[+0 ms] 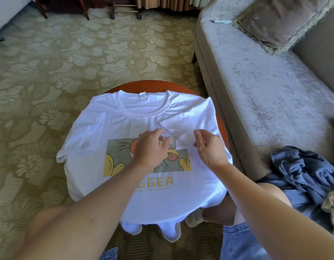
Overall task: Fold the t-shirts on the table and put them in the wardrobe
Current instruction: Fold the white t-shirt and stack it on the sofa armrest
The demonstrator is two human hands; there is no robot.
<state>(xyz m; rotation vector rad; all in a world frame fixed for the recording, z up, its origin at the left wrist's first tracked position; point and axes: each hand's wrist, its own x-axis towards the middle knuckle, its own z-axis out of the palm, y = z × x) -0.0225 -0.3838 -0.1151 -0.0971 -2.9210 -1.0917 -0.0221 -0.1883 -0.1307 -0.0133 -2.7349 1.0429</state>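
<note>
Observation, left side: the spread sleeve (78,145) of the white t-shirt (110,128) lies flat but reaches past the edge of the round table (153,84). The shirt lies print up and collar away on that table, which is smaller than the garment.

Centre: the left hand (151,149) has curled fingers and pinches the near corner of the folded sleeve (183,137), which is turned inward over the chest. The right hand (209,149) pinches the same sleeve from the other side, thumb against fingertips. Neither palm presses the body of the shirt.

Near edge: the hem (162,209) hangs well over the table toward the person's knees.

Right side: a heap of blue garments (303,175) sits on the sofa (256,91), apart from the shirt. No wardrobe is in view.

Risk assessment: with nothing holding the body down, a tug on the sleeve is likely to drag the whole shirt sideways and crease the print. The overhanging hem could pull the cloth toward the floor. Uneven pinches would leave a skewed fold line.
</note>
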